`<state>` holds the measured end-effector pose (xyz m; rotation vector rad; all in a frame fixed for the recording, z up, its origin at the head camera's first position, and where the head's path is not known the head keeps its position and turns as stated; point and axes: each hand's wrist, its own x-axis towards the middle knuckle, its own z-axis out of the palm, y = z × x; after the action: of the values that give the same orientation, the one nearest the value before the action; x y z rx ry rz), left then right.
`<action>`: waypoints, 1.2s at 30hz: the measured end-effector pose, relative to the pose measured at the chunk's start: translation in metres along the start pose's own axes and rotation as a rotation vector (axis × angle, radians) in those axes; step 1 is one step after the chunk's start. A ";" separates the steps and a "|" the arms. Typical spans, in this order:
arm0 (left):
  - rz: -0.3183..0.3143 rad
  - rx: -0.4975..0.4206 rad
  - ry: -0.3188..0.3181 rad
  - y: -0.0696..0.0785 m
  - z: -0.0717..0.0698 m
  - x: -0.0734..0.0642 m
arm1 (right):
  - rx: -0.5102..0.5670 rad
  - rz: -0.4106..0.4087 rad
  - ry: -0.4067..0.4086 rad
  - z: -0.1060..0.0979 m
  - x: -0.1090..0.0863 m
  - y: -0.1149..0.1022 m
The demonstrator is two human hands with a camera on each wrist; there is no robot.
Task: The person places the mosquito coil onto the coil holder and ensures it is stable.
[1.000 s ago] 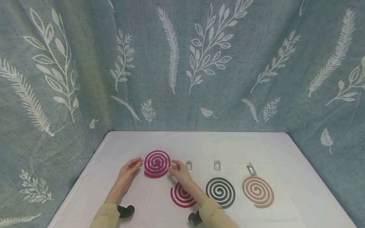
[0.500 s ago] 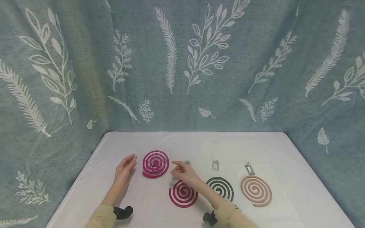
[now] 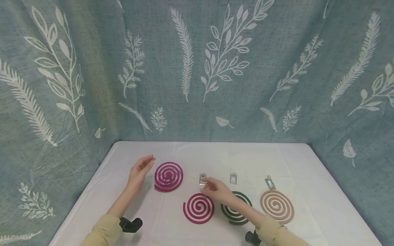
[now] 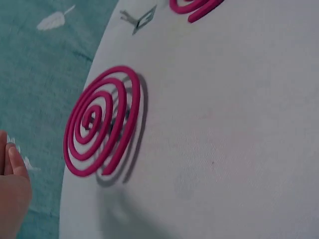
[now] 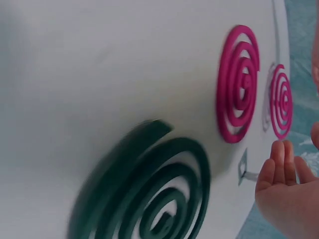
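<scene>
A magenta mosquito coil (image 3: 168, 177) sits raised on a small metal stand at the left, casting its shadow on the table. My left hand (image 3: 138, 174) hovers beside it with relaxed fingers and holds nothing. Farther right, my right hand (image 3: 218, 192) hangs with loosely bent fingers, its fingertips overlapping the edge of a metal coil stand (image 3: 202, 176) in the head view. Nothing shows in its grasp. Below those fingers a second magenta coil (image 3: 198, 209) lies flat. A dark green coil (image 5: 169, 194), partly behind the right forearm in the head view, lies beside it.
A tan coil (image 3: 277, 206) lies at the right. Two more metal stands, the middle one (image 3: 233, 178) and the right one (image 3: 270, 182), sit behind the coils. The white-covered table (image 3: 332, 218) ends at a patterned blue-green curtain (image 3: 191, 119).
Both hands have drawn away from the raised magenta coil. The right hand has moved right and nearer the body, to the second stand; the left has shifted slightly left and farther back.
</scene>
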<state>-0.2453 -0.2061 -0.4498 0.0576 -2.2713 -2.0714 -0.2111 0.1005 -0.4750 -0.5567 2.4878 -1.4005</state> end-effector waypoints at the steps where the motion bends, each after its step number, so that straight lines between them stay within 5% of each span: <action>1: 0.011 0.025 -0.021 0.002 0.003 -0.001 | -0.002 0.008 -0.006 -0.001 -0.002 0.001; 9: 0.191 0.225 -0.218 0.011 0.025 -0.012 | -0.070 0.034 -0.049 -0.013 -0.020 0.003; 18: 0.439 0.493 -0.531 0.004 0.045 -0.016 | -0.179 0.023 -0.089 -0.027 -0.028 0.015; 26: 0.361 0.633 -0.777 -0.001 0.059 -0.022 | -0.318 -0.034 -0.120 -0.028 -0.031 0.014; 36: 0.360 0.725 -0.884 -0.015 0.065 -0.019 | -0.505 -0.062 -0.183 -0.019 -0.030 0.012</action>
<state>-0.2316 -0.1415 -0.4714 -1.3385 -3.0317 -1.0845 -0.1942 0.1340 -0.4747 -0.8191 2.6825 -0.6849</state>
